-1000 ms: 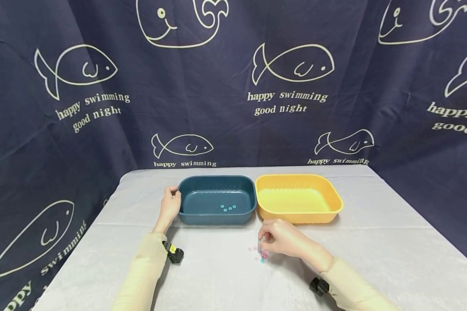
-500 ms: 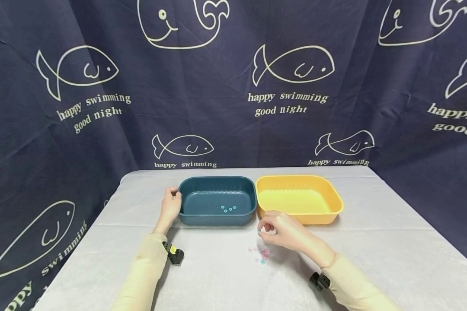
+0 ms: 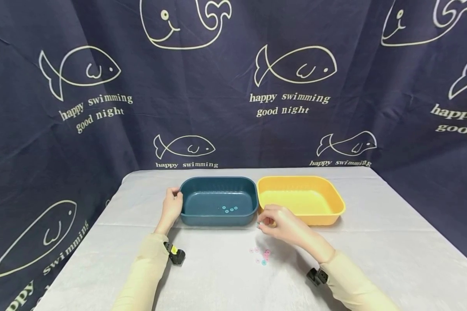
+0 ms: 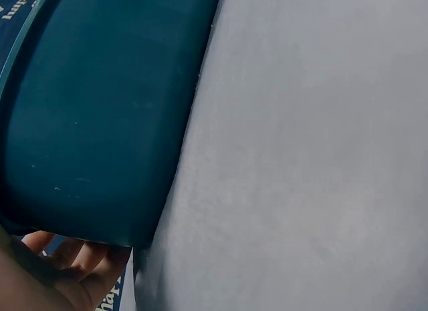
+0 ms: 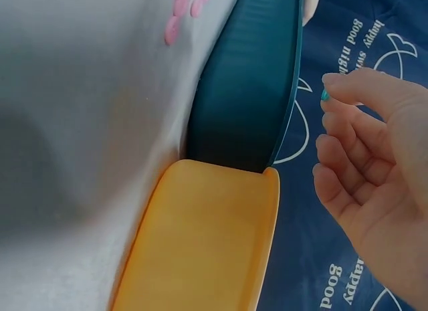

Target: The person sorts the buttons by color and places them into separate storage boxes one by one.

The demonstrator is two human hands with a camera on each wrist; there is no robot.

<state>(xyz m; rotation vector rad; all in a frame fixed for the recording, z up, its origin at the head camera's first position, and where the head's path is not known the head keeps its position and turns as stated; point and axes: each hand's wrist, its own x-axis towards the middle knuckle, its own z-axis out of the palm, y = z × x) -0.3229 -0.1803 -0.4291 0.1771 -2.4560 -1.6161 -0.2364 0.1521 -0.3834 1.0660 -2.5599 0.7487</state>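
My left hand (image 3: 172, 205) rests at the left end of a dark blue basin (image 3: 218, 220). In the left wrist view its fingers (image 4: 87, 261) touch the basin's outer end wall; the thumb is hard to make out. Between thumb and index finger, my right hand (image 3: 283, 222) pinches a small blue-green button (image 5: 325, 95), held above the table just in front of where the two basins meet. Several blue buttons (image 3: 231, 210) lie on the dark blue basin's floor. On the cloth below the right hand are several pink buttons (image 3: 267, 252) and one blue button (image 3: 263, 262).
A yellow basin (image 3: 319, 219) stands right beside the blue one, their ends touching. Both sit on a table with a light grey cloth (image 3: 214, 276). A dark blue curtain (image 3: 233, 112) with fish drawings hangs behind and at the sides.
My right hand has lifted the blue-green button off the group on the cloth and moved it away from me, up toward the basins. The left hand has stayed at the blue basin.
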